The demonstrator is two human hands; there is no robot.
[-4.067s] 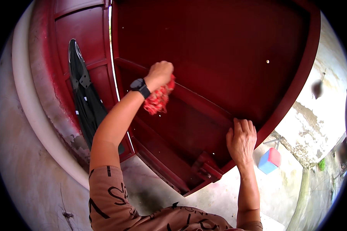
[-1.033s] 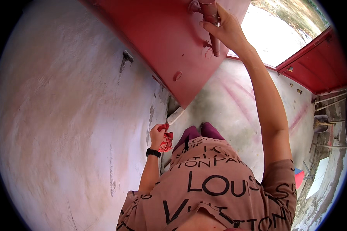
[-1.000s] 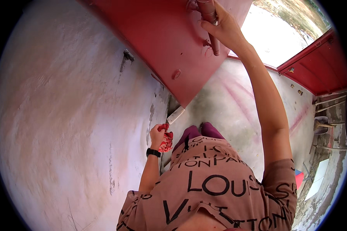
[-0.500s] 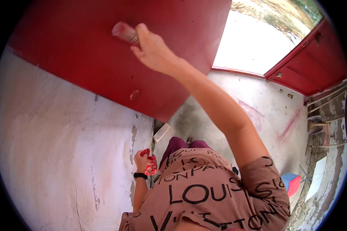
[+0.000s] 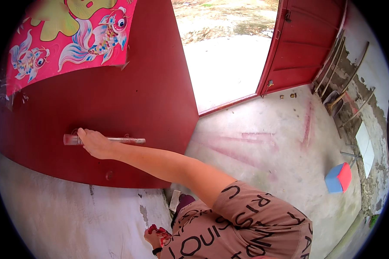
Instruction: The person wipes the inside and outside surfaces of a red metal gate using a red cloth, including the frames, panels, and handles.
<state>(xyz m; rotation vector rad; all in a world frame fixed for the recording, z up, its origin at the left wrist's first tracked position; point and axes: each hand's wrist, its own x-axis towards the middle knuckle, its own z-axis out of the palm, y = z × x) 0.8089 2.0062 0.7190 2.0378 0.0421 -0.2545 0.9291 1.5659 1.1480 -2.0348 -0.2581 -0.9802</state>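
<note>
My right hand (image 5: 93,143) reaches across to the left and grips a metal bar handle (image 5: 125,140) on a red door (image 5: 155,95). A pink poster with goldfish (image 5: 69,34) is stuck on the door above the handle. My left hand (image 5: 153,236), with a dark watch on the wrist, hangs low by my body, closed on a crumpled red cloth (image 5: 163,235). The cloth is partly hidden behind my brown printed shirt.
A second red door leaf (image 5: 307,43) stands open at the right of the bright doorway. Long-handled tools (image 5: 345,95) lean on the right wall. A blue and red box (image 5: 338,177) sits on the concrete floor. A pale wall (image 5: 52,216) runs beside the door.
The view has tipped up, bringing the fish poster and the doorway into sight. My right hand has stayed on the handle, my arm now stretched leftward. My left hand keeps the cloth low.
</note>
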